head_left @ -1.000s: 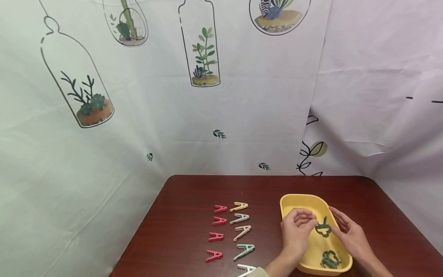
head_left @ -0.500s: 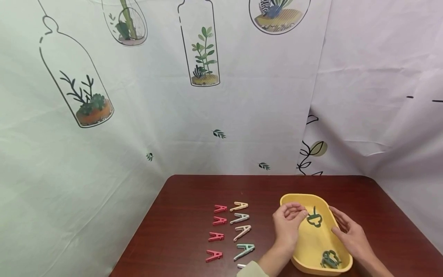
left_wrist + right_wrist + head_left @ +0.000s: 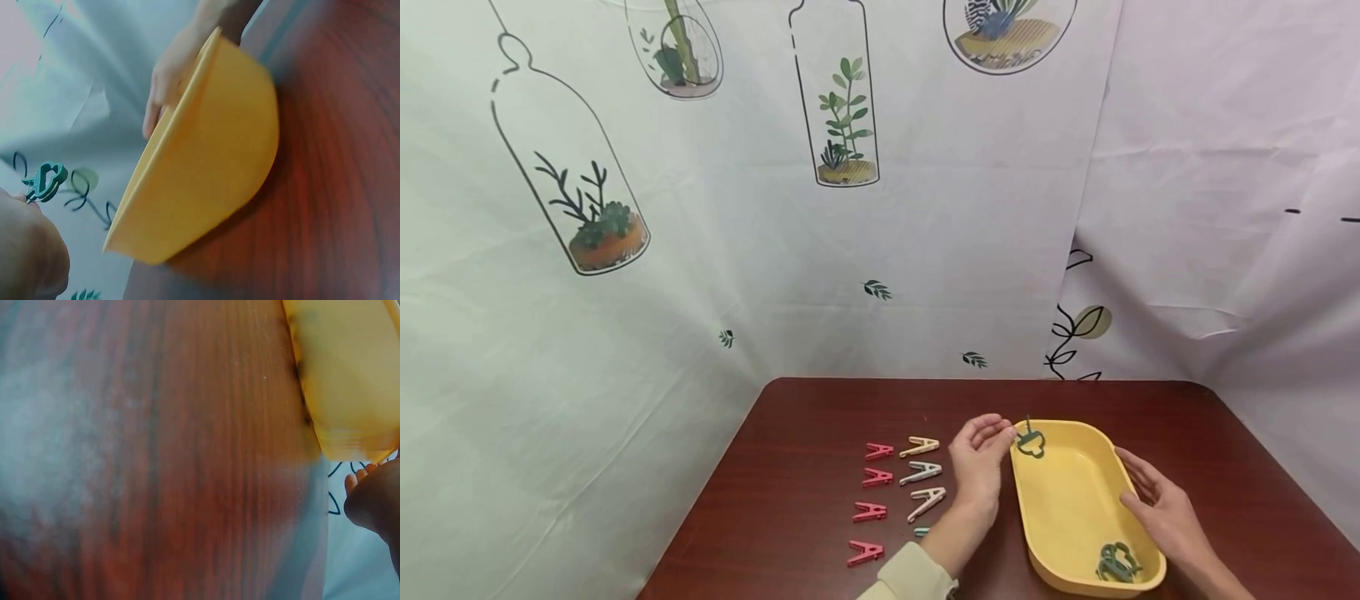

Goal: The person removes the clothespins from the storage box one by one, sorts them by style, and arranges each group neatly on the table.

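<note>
My left hand (image 3: 977, 467) pinches a green plant clip (image 3: 1032, 443) between thumb and fingertips, at the far left corner of a yellow plastic tub (image 3: 1063, 500). In the left wrist view the clip (image 3: 47, 181), with its rounded, lobed outline, sticks up from the fingertips beside the tub's wall (image 3: 219, 137). My right hand (image 3: 1165, 508) grips the tub's right rim, thumb on the inner side and fingers along the outside. More green clips (image 3: 1117, 563) lie bunched in the tub's near end.
Left of the tub, a column of red clothespins (image 3: 869, 511) lies on the dark red-brown table (image 3: 805, 500). Beside it runs a column of pale clothespins (image 3: 921, 473), its near end covered by my left forearm. A printed cloth (image 3: 925, 250) hangs behind the table.
My left hand has carried the green plant clip leftward and away from me, from over the tub's middle to its far left corner. The right hand stays on the rim.
</note>
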A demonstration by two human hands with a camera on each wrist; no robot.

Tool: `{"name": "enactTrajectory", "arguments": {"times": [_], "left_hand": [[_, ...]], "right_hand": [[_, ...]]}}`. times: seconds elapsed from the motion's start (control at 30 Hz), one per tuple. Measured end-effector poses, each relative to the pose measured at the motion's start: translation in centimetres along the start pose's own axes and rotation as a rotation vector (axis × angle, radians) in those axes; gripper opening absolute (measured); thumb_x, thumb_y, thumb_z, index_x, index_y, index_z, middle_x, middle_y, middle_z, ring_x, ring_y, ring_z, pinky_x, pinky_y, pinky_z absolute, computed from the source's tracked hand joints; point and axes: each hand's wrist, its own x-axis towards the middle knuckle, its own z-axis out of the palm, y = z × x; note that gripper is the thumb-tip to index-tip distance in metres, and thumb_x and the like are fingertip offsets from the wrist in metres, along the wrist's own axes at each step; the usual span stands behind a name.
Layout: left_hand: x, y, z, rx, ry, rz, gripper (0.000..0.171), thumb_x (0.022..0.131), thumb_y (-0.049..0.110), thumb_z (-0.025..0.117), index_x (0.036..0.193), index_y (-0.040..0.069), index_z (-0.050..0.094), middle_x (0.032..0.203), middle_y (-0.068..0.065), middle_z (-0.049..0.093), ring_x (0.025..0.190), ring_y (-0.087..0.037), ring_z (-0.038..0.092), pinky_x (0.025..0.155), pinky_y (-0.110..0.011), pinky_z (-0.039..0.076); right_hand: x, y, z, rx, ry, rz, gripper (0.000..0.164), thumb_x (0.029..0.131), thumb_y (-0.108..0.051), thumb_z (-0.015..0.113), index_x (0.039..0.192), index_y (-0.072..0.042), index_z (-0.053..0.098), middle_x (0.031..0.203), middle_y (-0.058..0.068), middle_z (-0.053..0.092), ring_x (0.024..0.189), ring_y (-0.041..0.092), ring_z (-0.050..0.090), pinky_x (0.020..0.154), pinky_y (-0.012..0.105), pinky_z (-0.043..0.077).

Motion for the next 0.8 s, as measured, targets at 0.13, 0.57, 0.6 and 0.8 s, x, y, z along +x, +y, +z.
{"name": "enactTrajectory", "arguments": {"times": [0.13,0.57,0.6,0.8], "left_hand": [[1.6,0.8,-1.7,0.016,0.037,-0.015,0.021,0.087,-0.01,0.079,0.106,-0.004,0.072,0.101,-0.02,0.076,0.09,-0.02,0.075,0.082,-0.027,0.061],[6.5,2.8,-9.1,0.05,0.221,-0.001,0.021,0.092,-0.01,0.076,0.112,-0.008,0.069,0.1,-0.011,0.077,0.09,-0.011,0.073,0.085,-0.029,0.061],[6.8,2.9,-9.7,0.053,0.234,0.005,0.021,0.092,-0.01,0.076,0.112,-0.008,0.069,0.098,-0.009,0.077,0.089,-0.01,0.073,0.084,-0.028,0.061],[8.2,3.9,-13.2,0.079,0.333,0.031,0.021,0.091,-0.01,0.077,0.111,-0.009,0.07,0.1,-0.016,0.077,0.086,-0.012,0.075,0.079,-0.026,0.062]], "right_hand": [[0.0,0.1,-0.1,-0.006,0.007,-0.01,0.057,0.098,0.007,0.065,0.152,0.011,0.046,0.134,-0.025,0.051,0.111,-0.022,0.05,0.078,0.012,0.055],[0.0,0.1,-0.2,-0.009,-0.006,0.02,0.058,0.099,0.005,0.066,0.153,0.01,0.046,0.139,-0.015,0.054,0.109,-0.022,0.051,0.076,0.015,0.057],[0.0,0.1,-0.2,-0.015,-0.008,0.023,0.058,0.099,0.005,0.066,0.153,0.01,0.046,0.141,-0.012,0.054,0.109,-0.022,0.051,0.076,0.016,0.057],[0.1,0.2,-0.2,-0.005,-0.013,0.025,0.058,0.099,0.005,0.066,0.153,0.009,0.046,0.138,-0.017,0.052,0.11,-0.022,0.051,0.075,0.017,0.058]]}}
